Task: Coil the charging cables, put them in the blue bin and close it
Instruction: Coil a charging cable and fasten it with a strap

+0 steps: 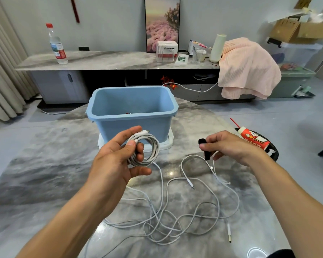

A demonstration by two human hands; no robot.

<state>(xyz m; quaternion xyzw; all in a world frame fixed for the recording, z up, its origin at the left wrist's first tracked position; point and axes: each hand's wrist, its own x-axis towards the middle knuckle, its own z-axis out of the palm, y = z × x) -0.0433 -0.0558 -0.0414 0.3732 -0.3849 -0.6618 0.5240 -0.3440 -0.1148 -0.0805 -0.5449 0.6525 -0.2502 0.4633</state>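
My left hand grips a coiled white charging cable in front of the open blue bin. The bin stands on its pale lid at the middle of the marble table; something small lies at its bottom. My right hand pinches a black strap to the right of the coil. Loose white cables lie tangled on the table below both hands, with plug ends showing.
A red and white can with a red straw lies at the table's right edge. Behind stands a long cabinet with a water bottle, a white box and a pink cloth.
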